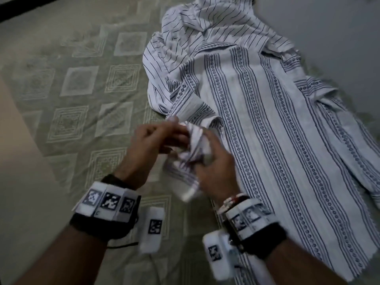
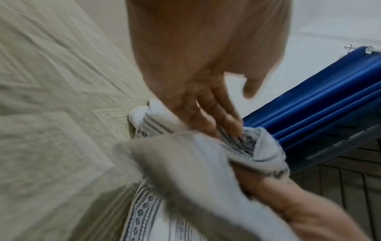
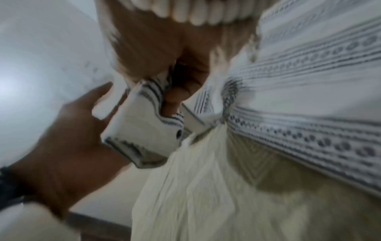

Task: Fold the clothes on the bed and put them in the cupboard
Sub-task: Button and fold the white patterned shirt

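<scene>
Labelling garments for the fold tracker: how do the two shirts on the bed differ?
The patterned shirt has bands of small floral motifs between lines; the pinstriped shirt has only thin dark lines.
The patterned shirt lies spread out along the bed; the pinstriped shirt is crumpled in a heap at its far end, partly under it.
The left hand and right hand both hold the patterned shirt's sleeve cuff; neither touches the pinstriped shirt.
Both are white with dark markings.

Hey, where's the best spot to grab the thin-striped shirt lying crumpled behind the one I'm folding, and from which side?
Probably the thin-striped shirt's bunched left edge, coming from the bare bedspread side. Its near right part is overlapped by the patterned shirt, so pulling there would likely drag that one. The raised folds on the left give fingers something to pinch.
</scene>
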